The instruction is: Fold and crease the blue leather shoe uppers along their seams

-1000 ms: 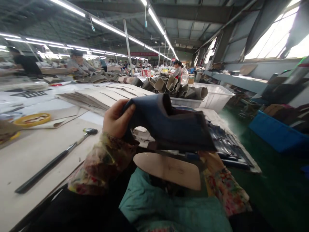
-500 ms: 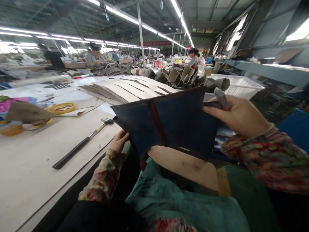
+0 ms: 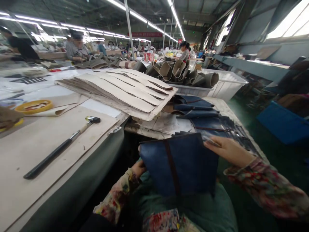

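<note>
A dark blue leather piece [image 3: 190, 167] with a brown strip down it hangs upright over my lap. My left hand [image 3: 139, 168] is closed on its left edge; the piece hides part of the fingers. By the upper right corner, my right hand [image 3: 229, 149] is closed around a small greyish tool [image 3: 212, 141], blurred, its kind unclear. Its fingertips are close to the leather's edge; whether they touch it I cannot tell. Green cloth [image 3: 224, 206] covers my lap below. Beyond the piece, more blue leather pieces [image 3: 205, 120] lie stacked on a low worn table [image 3: 166, 124].
On the left bench [image 3: 79, 151] lies a hammer [image 3: 65, 146] with a black handle, near a yellow round tray [image 3: 33, 106]. Cream strips [image 3: 118, 87] are piled ahead. Grey rolled pieces [image 3: 178, 71] fill a white bin [image 3: 227, 80]. A blue crate [image 3: 285, 120] stands right. People work farther back.
Both hands have lowered the blue leather piece towards my lap, away from the cream strips. The view has turned right, showing the stacked blue pieces and the low table.
</note>
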Demonstrator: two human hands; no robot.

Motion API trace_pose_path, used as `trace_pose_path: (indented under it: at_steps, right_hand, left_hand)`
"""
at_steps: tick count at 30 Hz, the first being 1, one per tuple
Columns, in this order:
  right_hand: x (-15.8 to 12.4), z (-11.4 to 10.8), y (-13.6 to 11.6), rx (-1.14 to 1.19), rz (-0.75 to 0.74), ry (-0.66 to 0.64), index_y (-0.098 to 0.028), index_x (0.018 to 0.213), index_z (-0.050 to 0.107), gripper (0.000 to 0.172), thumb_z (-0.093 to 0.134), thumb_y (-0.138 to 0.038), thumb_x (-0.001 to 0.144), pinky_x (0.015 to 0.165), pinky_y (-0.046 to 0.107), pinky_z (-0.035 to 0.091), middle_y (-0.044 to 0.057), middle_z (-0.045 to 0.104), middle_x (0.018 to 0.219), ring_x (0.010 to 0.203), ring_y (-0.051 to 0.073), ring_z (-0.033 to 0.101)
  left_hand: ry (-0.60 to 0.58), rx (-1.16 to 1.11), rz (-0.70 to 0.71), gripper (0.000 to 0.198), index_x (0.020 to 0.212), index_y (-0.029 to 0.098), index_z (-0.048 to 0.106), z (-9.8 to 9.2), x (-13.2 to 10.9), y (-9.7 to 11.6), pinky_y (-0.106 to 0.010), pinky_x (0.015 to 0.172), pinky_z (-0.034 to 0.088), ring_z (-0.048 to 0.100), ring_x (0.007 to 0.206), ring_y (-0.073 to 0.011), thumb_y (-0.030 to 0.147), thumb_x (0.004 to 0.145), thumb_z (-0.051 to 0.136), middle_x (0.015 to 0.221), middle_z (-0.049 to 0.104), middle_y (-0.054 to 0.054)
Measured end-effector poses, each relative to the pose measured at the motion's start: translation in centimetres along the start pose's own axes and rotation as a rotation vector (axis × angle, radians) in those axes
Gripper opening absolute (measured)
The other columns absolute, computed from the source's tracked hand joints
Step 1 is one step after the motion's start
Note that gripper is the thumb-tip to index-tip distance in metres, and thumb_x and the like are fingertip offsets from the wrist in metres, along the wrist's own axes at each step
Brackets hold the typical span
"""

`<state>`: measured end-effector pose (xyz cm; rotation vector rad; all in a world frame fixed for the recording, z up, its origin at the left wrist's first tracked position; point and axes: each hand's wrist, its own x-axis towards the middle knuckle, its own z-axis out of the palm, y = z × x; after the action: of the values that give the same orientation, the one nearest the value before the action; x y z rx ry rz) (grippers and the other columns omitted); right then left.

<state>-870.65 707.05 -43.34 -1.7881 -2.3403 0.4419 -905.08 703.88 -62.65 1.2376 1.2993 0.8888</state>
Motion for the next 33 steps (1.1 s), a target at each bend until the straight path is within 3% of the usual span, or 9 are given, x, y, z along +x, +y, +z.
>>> trace_pose_path:
  at_steps: [3,7,9,12,14,17,20,28,33]
  right_hand:
    - [-3.1,5.1,4.6,0.148,0.17,-0.104,-0.021,0.084,0.06,0.044,0.036,-0.058,0.079,0.075,0.035,0.045,0.003,0.064,0.084,0.081,0.02,0.059]
    - [-6.3,9.5,6.6,0.356,0.245,-0.013,-0.016,0.116,0.052,0.051,0.041,-0.051,0.08,0.098,0.038,0.039,0.009,0.056,0.118,0.11,0.022,0.051]
    - [-6.9,9.8,6.0,0.356,0.194,0.136,-0.016,0.117,0.05,0.049,0.042,-0.048,0.081,0.098,0.038,0.039,0.01,0.055,0.118,0.11,0.021,0.051]
    - [-7.0,9.2,4.6,0.265,0.118,0.398,-0.018,0.104,0.057,0.036,0.046,-0.042,0.081,0.093,0.036,0.042,0.008,0.058,0.109,0.102,0.02,0.054]
    - [-7.2,9.1,3.9,0.214,0.064,0.441,-0.018,0.098,0.059,0.028,0.046,-0.038,0.082,0.088,0.034,0.046,0.008,0.06,0.101,0.095,0.019,0.057]
    - [-8.2,10.4,3.4,0.138,-0.011,0.415,-0.018,0.1,0.057,0.025,0.045,-0.03,0.082,0.083,0.033,0.049,0.008,0.06,0.1,0.093,0.018,0.058]
    - [-10.1,12.4,3.0,0.09,-0.049,0.448,-0.018,0.102,0.056,0.024,0.044,-0.022,0.081,0.083,0.032,0.05,0.009,0.06,0.104,0.096,0.018,0.058]
    - [-12.1,13.5,1.8,0.058,-0.07,0.469,-0.018,0.104,0.058,0.034,0.041,-0.009,0.076,0.085,0.03,0.05,0.008,0.059,0.109,0.101,0.016,0.056]
    - [-12.0,13.4,2.0,0.069,-0.085,0.487,-0.019,0.104,0.058,0.034,0.043,-0.01,0.074,0.084,0.031,0.051,0.008,0.06,0.108,0.1,0.017,0.057]
  left_hand:
    - [0.157,-0.01,0.021,0.045,0.097,0.014,0.054,-2.0,0.5,0.7,-0.041,0.081,0.046,0.058,0.089,-0.0233,0.044,0.063,0.056,0.092,0.062,-0.01]
    - [0.481,0.221,0.272,0.038,0.107,0.015,0.051,-3.2,0.7,5.3,-0.037,0.089,0.042,0.053,0.099,-0.0205,0.038,0.077,0.047,0.106,0.057,-0.01]
    - [0.454,0.429,0.496,0.029,0.105,0.017,0.054,-1.4,0.1,8.4,-0.036,0.086,0.044,0.054,0.097,-0.0191,0.029,0.082,0.044,0.104,0.058,-0.009]
    - [0.232,0.652,0.811,0.028,0.108,0.018,0.054,3.7,-0.8,12.1,-0.033,0.09,0.043,0.053,0.1,-0.0168,0.017,0.083,0.043,0.105,0.06,-0.007]
    - [0.106,0.719,0.92,0.032,0.112,0.017,0.053,7.4,-1.0,13.3,-0.032,0.092,0.041,0.051,0.103,-0.016,0.013,0.083,0.041,0.109,0.059,-0.007]
    - [0.001,0.78,0.965,0.036,0.117,0.017,0.05,11.5,-0.7,13.3,-0.034,0.097,0.036,0.048,0.108,-0.0163,0.014,0.083,0.04,0.116,0.058,-0.006]
    - [-0.056,0.865,0.966,0.038,0.122,0.018,0.047,13.5,-0.3,12.0,-0.037,0.102,0.03,0.045,0.114,-0.0164,0.019,0.084,0.04,0.122,0.055,-0.005]
    - [-0.039,0.988,1.074,0.038,0.125,0.02,0.044,14.1,-0.3,9.4,-0.033,0.107,0.015,0.037,0.121,-0.0138,0.02,0.087,0.037,0.129,0.05,0.0]
    - [0.046,1.007,1.123,0.034,0.117,0.018,0.051,14.2,-0.7,9.6,-0.033,0.097,0.027,0.046,0.108,-0.0155,0.018,0.087,0.035,0.115,0.059,-0.001]
